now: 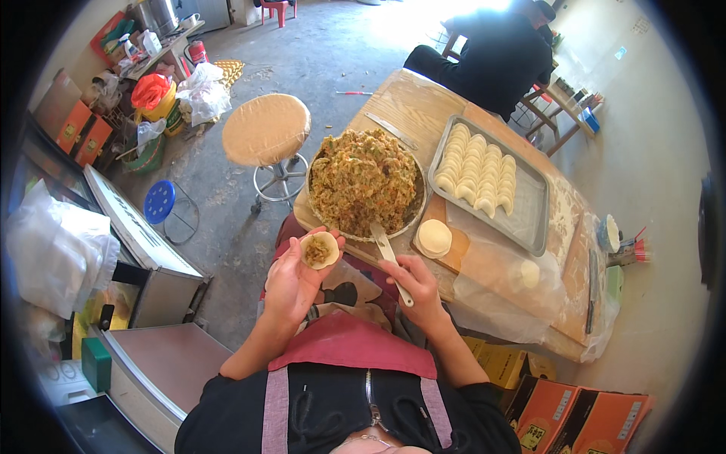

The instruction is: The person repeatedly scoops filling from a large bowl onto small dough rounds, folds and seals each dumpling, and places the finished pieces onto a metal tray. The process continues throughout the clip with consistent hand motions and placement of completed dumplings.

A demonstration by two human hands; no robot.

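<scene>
My left hand (300,278) cradles a round dough wrapper (333,262) with a dab of filling (319,249) in its middle. In my right hand (418,284) is the pale handle of a flat spatula (385,244); its blade tip meets the near edge of the filling in the bowl. That wide bowl (422,207) is heaped with chopped vegetable-looking filling (366,176). A stack of round wrappers (434,238) sits right of the bowl on a small board. Beyond it, a metal tray (533,218) carries several overlapping rows of folded dumplings (476,170).
A floured wooden table (437,93) bears a flat metal strip (391,129), a plastic sheet (499,289) and a long knife (591,289). A round stool (266,127) stands to the left. A person (488,62) sits beyond the table. Cardboard boxes (578,414) lie lower right.
</scene>
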